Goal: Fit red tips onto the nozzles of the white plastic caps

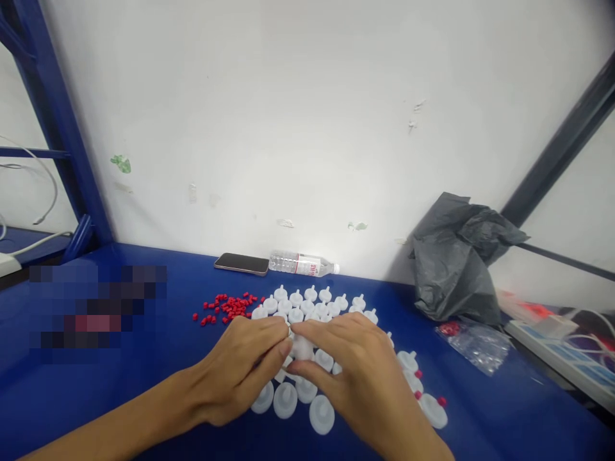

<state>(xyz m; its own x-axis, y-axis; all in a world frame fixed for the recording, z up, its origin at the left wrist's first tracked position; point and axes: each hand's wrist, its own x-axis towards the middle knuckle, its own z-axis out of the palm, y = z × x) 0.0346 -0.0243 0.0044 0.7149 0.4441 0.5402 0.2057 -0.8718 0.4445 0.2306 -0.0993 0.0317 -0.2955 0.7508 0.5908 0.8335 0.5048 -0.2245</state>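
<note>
Both hands meet over a spread of white nozzle caps [285, 398], round discs with a thin spout. My right hand [362, 368] curls its thumb and fingers around one white nozzle cap [302, 347]. Against the same piece, my left hand [245, 358] is closed, thumb pressed to forefinger; whatever sits in that pinch is hidden. Several small red tip caps [235, 308] lie in a loose pile left of the white ones. At the right, a few white nozzle caps [433, 411] have red tip caps [442, 401] at their spouts.
A phone [241, 264] and a water bottle [303, 264] lie along the wall. On the right are a dark plastic bag [451, 262], a clear bag [480, 346] with red pieces, and a power strip [562, 358] with cables. Blue frame posts [72, 121] rise at left.
</note>
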